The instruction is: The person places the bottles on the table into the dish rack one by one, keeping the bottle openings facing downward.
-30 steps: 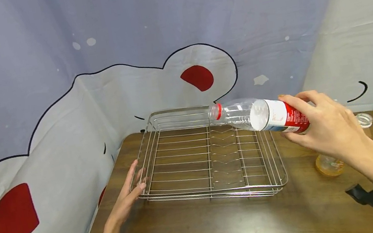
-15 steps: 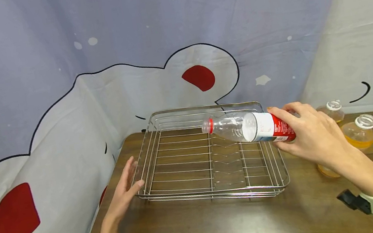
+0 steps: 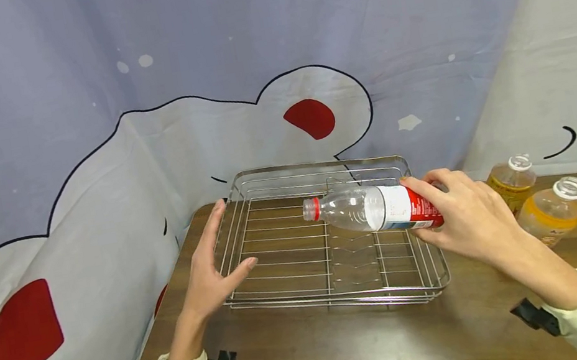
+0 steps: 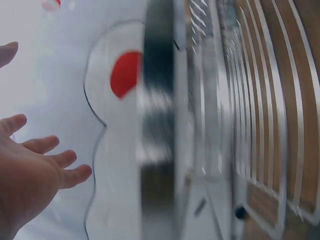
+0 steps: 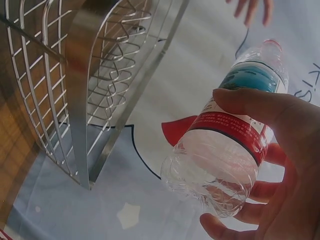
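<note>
My right hand (image 3: 466, 211) grips a clear plastic bottle (image 3: 352, 209) by its base end, round the red and white label. The bottle lies sideways over a wire dish rack (image 3: 298, 299), its capless neck with a red ring pointing left. In the right wrist view the thumb and fingers wrap the bottle (image 5: 225, 130). My left hand (image 3: 210, 280) is raised over the rack's left end, fingers straight and thumb spread, holding nothing. The left wrist view shows its palm (image 4: 30, 175) beside the blurred metal rim (image 4: 157, 125) of the rack.
Two capless clear bottles stand on the wooden table (image 3: 317, 358) right of the rack: one with a yellow label (image 3: 512, 182) and one with an orange band (image 3: 551, 214). A printed cloth (image 3: 221, 39) hangs close behind the rack and along the left side.
My right hand has carried the bottle left and down over the rack. The left hand has left the rack's left side and risen rightward, its fingers spreading. The rack stays in place.
</note>
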Demonstrator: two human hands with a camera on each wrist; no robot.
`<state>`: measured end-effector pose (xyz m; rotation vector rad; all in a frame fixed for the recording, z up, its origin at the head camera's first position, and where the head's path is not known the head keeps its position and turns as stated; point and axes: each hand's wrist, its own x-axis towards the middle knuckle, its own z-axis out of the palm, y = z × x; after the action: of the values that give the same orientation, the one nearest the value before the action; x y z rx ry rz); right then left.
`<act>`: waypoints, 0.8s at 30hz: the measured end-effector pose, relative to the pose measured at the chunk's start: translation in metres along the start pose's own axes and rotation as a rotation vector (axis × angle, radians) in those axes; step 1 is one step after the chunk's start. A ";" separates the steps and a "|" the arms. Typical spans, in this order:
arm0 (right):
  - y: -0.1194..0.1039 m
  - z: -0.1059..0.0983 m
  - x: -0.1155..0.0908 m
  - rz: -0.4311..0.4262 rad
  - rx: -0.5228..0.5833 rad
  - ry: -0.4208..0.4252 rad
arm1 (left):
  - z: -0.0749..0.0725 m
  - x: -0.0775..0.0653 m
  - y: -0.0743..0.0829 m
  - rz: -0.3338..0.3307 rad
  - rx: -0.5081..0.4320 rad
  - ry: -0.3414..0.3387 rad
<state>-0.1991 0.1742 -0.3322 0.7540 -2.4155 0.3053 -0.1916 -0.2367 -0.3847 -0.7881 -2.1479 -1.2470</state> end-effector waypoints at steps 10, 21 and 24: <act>-0.006 0.006 -0.003 -0.035 -0.033 -0.020 | 0.039 0.032 0.026 0.170 -0.088 -0.059; -0.011 0.013 -0.005 -0.063 -0.045 -0.038 | 0.067 0.040 0.031 0.165 -0.199 -0.095; -0.012 0.014 -0.006 -0.068 -0.044 -0.035 | 0.073 0.041 0.031 0.176 -0.219 -0.094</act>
<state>-0.1946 0.1619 -0.3470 0.8264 -2.4153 0.2128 -0.2090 -0.1503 -0.3697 -1.1231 -1.9847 -1.3904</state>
